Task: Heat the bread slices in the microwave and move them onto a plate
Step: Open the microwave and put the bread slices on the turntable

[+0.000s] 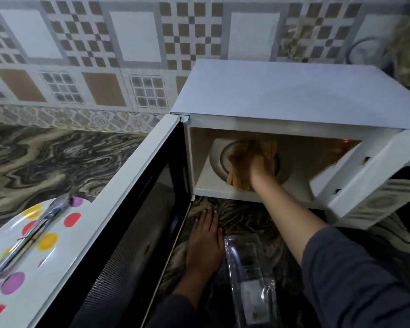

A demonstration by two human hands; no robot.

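Note:
A white microwave (282, 91) stands on the counter with its door (118, 221) swung wide open to the left. My right hand (253, 164) reaches inside over the glass turntable (219, 157) and grips a stack of bread slices (237, 181), whose edges show below my palm. My left hand (205, 242) lies flat, fingers straight, on the marbled counter in front of the microwave. A white plate (45, 254) with coloured dots sits at the left, partly hidden by the door, with metal tongs (31, 235) lying across it.
An empty clear plastic bread wrapper (249, 278) lies on the counter between my arms. The marbled counter (45, 157) stretches back to a tiled wall. A round white object (365, 50) stands behind the microwave at the right.

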